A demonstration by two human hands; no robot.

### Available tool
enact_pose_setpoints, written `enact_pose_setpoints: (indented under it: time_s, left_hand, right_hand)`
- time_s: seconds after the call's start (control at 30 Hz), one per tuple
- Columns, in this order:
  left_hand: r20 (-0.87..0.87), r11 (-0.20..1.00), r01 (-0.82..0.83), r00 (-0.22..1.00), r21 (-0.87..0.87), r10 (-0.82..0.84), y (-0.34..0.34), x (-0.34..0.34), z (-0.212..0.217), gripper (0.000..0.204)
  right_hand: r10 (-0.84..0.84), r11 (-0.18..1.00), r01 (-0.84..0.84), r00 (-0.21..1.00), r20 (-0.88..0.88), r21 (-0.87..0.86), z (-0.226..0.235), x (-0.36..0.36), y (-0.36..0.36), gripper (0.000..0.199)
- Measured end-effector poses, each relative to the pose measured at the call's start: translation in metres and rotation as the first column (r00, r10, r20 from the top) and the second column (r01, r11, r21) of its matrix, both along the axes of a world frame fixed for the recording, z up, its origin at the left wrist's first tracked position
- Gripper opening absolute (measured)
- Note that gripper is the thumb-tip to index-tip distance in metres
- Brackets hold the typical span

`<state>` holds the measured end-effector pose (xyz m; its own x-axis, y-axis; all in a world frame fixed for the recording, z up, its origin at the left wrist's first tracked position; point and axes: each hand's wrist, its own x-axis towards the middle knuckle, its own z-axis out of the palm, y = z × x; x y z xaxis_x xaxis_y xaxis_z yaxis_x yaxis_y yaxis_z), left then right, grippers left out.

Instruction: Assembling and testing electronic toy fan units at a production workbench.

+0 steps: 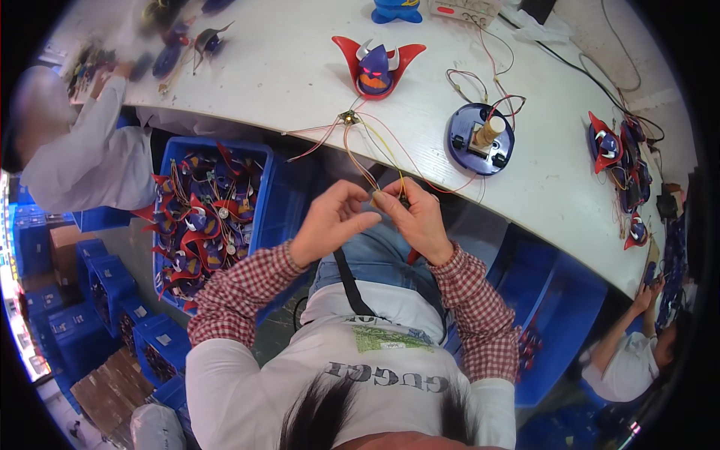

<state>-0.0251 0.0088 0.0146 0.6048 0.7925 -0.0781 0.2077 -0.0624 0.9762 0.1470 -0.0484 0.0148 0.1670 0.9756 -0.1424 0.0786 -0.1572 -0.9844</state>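
Note:
In front of the table edge, my right hand (416, 221) pinches thin wires (366, 174) between thumb and fingers; something dark, partly hidden, shows beside its fingertips. My left hand (334, 223) is close by, its thumb apart from the curved fingers, with nothing visible in its grip. The wires, red, orange and yellow, run up to a small circuit board (349, 118) on the table. Just beyond it is a toy head (373, 71), purple with silver horns, an orange lower part and a red flared collar.
A round purple base (480, 140) with a cylinder and wires sits right of the toy head. Several toy heads lie at the right (606, 144). A blue crate (268, 195) full of them stands at the left. Co-workers sit at the left (90, 157) and far right (630, 360).

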Motion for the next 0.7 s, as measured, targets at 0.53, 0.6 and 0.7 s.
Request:
enact_pose_setpoints:
  time_s: [0.53,0.6,0.7]
  left_hand:
    - [0.193,0.766,-0.099,0.94,-0.635,0.282,-0.004,0.008,-0.005,0.009]
    - [0.199,0.781,-0.106,0.938,-0.615,0.284,-0.005,0.01,-0.008,0.009]
    - [0.214,0.824,-0.127,0.933,-0.553,0.288,-0.011,0.013,-0.015,0.01]
  right_hand:
    - [0.12,0.991,-0.117,0.992,-0.047,0.062,-0.002,0.005,-0.014,0.012]
    - [0.101,0.988,-0.102,0.995,0.013,0.114,-0.003,0.002,-0.014,0.012]
    - [0.023,0.959,-0.073,0.983,0.181,0.272,-0.008,-0.007,-0.014,0.013]
